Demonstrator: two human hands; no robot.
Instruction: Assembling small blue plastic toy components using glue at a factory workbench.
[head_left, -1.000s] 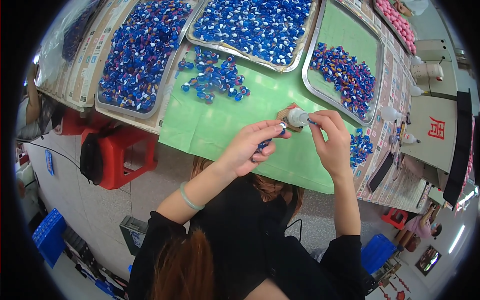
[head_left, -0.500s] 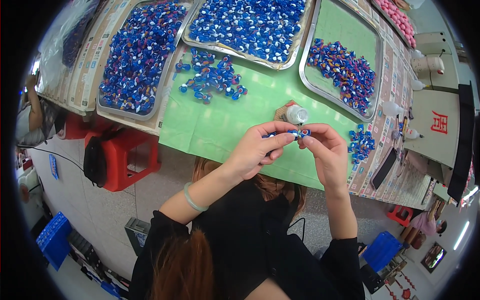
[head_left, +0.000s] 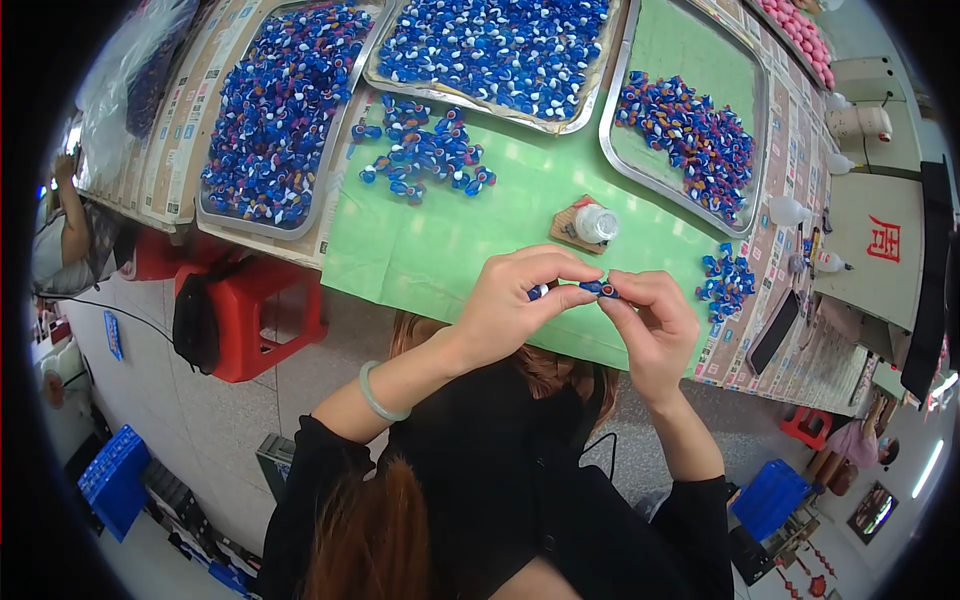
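Between the fingertips of both hands is a small blue plastic piece (head_left: 602,289) with a red and white spot. My left hand (head_left: 505,305) pinches its left side and keeps a second blue-and-white piece (head_left: 538,292) tucked against its curled fingers. Thumb and forefinger of my right hand (head_left: 655,325) close on the right side. Just beyond the hands, a small clear bottle (head_left: 597,224) stands by a scrap of brown cardboard (head_left: 566,222) on the green sheet (head_left: 450,250). A loose cluster of similar pieces (head_left: 425,155) lies farther left, and a smaller pile (head_left: 727,283) is to the right.
Metal trays full of blue pieces stand at the far left (head_left: 325,190) and far middle (head_left: 560,128); a third tray (head_left: 625,170), partly filled, is at right. A phone (head_left: 774,332) and small bottles (head_left: 786,212) lie beyond the right pile. A red stool (head_left: 250,320) stands left of the table.
Both hands have drawn slightly nearer to me, away from the bottle, uncovering the cardboard. The piece between the fingertips has moved down a little and shows a different side.
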